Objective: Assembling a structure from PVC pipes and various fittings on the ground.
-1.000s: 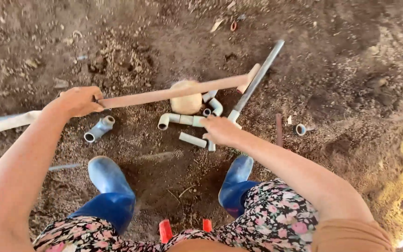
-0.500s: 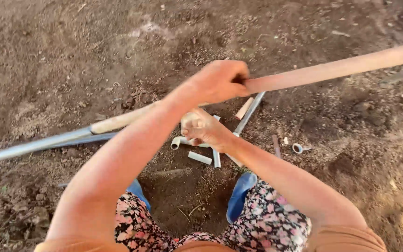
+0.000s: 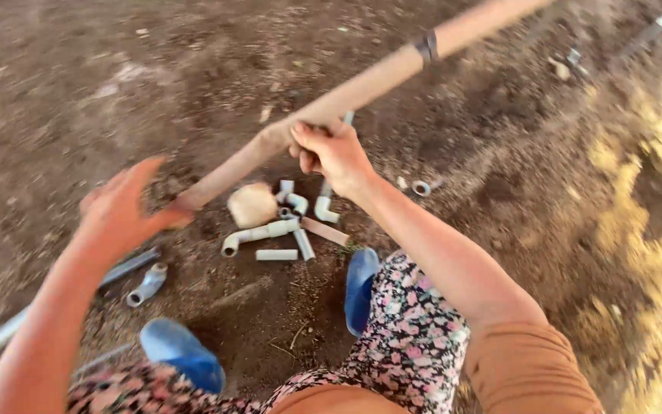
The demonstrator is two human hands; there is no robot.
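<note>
We hold the long tan pipe [image 3: 362, 88] in right-hand fingers [image 3: 323, 142] only, left hand [image 3: 120, 211] spread open at its lower end, so it may swing onto the fittings [image 3: 277, 226] below.

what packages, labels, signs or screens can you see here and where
No packages, signs or screens show on the dirt ground.
Dark band: the nearest thing to a label, wrapped round the long tan pipe above the right hand; narrow, blackish, too blurred to show any print.
</note>
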